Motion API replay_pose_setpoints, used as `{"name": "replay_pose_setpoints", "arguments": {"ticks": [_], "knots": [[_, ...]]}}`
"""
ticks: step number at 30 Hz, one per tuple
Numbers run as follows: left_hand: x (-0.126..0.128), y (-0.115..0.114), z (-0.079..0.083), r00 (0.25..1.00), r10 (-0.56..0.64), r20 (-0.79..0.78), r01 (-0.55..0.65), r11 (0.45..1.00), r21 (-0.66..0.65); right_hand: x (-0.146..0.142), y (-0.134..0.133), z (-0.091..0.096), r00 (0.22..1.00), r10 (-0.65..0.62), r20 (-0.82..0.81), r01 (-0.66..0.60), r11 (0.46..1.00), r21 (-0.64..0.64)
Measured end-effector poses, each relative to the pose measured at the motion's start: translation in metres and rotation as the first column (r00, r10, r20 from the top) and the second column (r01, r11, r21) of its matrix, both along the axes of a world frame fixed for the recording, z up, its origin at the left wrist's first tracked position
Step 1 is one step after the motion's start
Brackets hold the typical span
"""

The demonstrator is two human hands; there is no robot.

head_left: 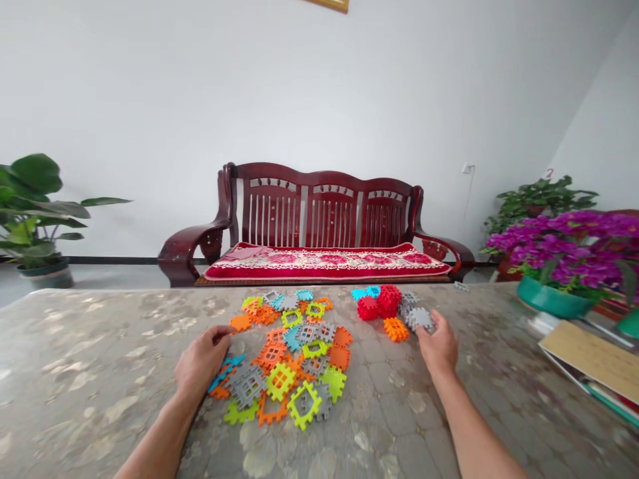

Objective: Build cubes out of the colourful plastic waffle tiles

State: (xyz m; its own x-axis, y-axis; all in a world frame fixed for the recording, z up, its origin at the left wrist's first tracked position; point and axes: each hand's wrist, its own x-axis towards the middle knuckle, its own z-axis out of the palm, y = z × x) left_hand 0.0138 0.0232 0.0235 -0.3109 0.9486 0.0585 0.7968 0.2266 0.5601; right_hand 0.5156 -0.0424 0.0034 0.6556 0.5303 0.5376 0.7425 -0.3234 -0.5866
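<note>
My left hand [204,362] is at the left edge of a loose pile of interlocking plastic building tiles [280,380] in orange, lime green, grey and blue. Its fingers are curled, with the tips at the edge of an orange tile [241,323]. On the right, my right hand [440,342] has its thumb and fingers closed on a grey tile [421,318]. Beside that tile stand grouped pieces: a red block [389,301], a smaller red block [368,308], an orange block [396,329] and blue pieces [367,293].
A patterned cover lies over the table [379,426]. Books and papers [594,356] sit at the right edge, near purple flowers in a teal pot [554,299]. One small grey piece [461,286] lies at the far edge. Behind is a wooden bench [329,206]; a potted plant [44,274] is left.
</note>
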Motion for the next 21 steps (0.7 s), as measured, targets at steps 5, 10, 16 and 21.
{"name": "replay_pose_setpoints", "arguments": {"ticks": [5, 10, 16, 21], "knots": [[-0.0020, 0.0024, -0.0019, 1.000, -0.010, -0.016, 0.010, 1.000, -0.005, 0.0074, 0.0068, 0.0033, 0.999, -0.027, 0.023, 0.029, 0.995, -0.098], [-0.0014, 0.0019, -0.0011, 1.000, -0.009, -0.017, 0.009, 1.000, -0.013, 0.0022, 0.0081, 0.0010, 0.999, -0.043, 0.001, 0.042, 0.985, -0.166], [-0.0026, 0.0033, -0.0027, 1.000, 0.003, -0.024, -0.004, 1.000, -0.017, 0.0000, 0.0042, -0.0005, 0.998, -0.059, 0.025, 0.063, 0.961, -0.271], [-0.0030, 0.0033, -0.0030, 1.000, -0.004, -0.024, 0.004, 1.000, -0.006, 0.0018, 0.0048, 0.0023, 0.996, -0.085, -0.007, 0.077, 0.928, -0.364]]}}
